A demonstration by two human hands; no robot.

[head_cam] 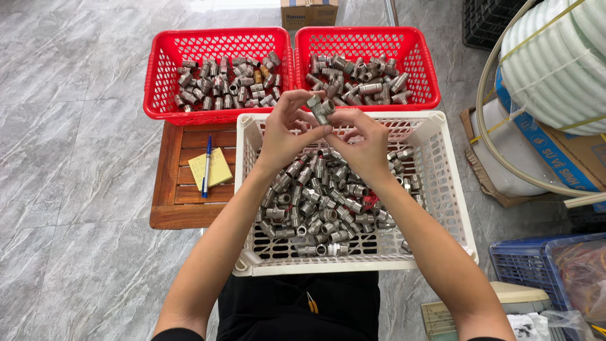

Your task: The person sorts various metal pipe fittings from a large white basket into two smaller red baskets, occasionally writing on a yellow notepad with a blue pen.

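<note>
Dozens of grey metal fittings [322,208] fill the white basket [442,189] nearest the person. Above its far rim, the left hand [284,129] and right hand [363,142] both grip one metal fitting [320,107], fingers clamped on it. At 12 o'clock sit two red baskets [158,76], a notepad and pen [208,165] at 10 o'clock

One short grey metal fitting [320,108], threaded with a hexagonal collar, is being held tilted between the fingertips of both hands, the left hand [285,129] and the right hand [363,140], and is hovering above the far rim of the white basket [442,189].
</note>
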